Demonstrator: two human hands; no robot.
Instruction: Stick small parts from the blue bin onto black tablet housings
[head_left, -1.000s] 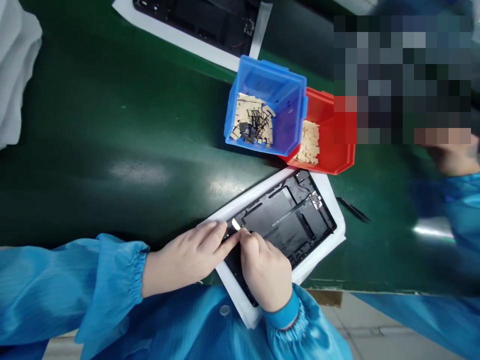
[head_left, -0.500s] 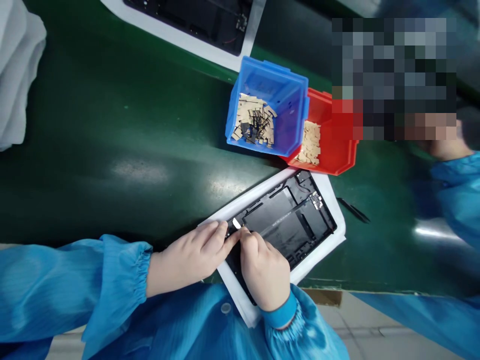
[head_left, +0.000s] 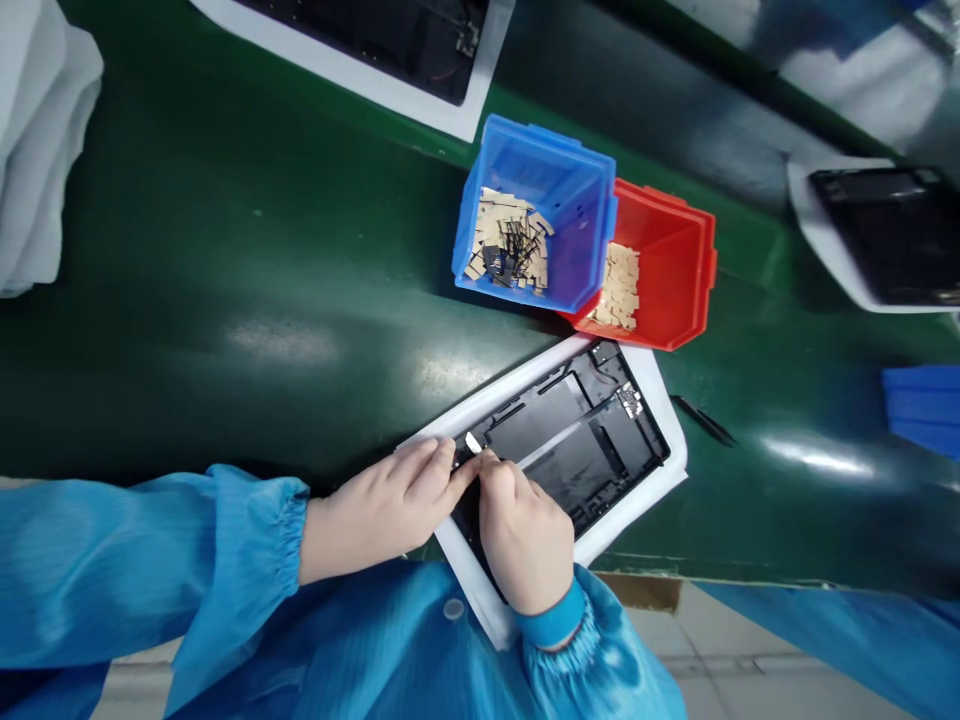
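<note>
A black tablet housing (head_left: 540,430) lies tilted on a white foam sheet (head_left: 671,420) at the table's near edge. A ribbon cable runs along its inside to a small circuit board (head_left: 630,401). My left hand (head_left: 394,505) rests over the housing's left end, fingers bent, one digit reaching to the right fingertips. My right hand (head_left: 525,530) is closed, its fingertips pinched down inside the housing against the left hand's tip. What lies between the fingertips is hidden. Just beyond them shows a small white tab (head_left: 472,443).
Behind the housing stand a blue bin (head_left: 574,220) with beige and black pieces, and a red bin (head_left: 675,290) with beige pieces. Black tweezers (head_left: 703,420) lie to the right. Other housings on foam (head_left: 454,118) lie farther back and right. White sheets (head_left: 41,150) sit far left.
Both hands stay nearly in place at the housing. The co-worker's arm at the right has gone from view, and another housing and a blue container show there. The view shifted slightly.
</note>
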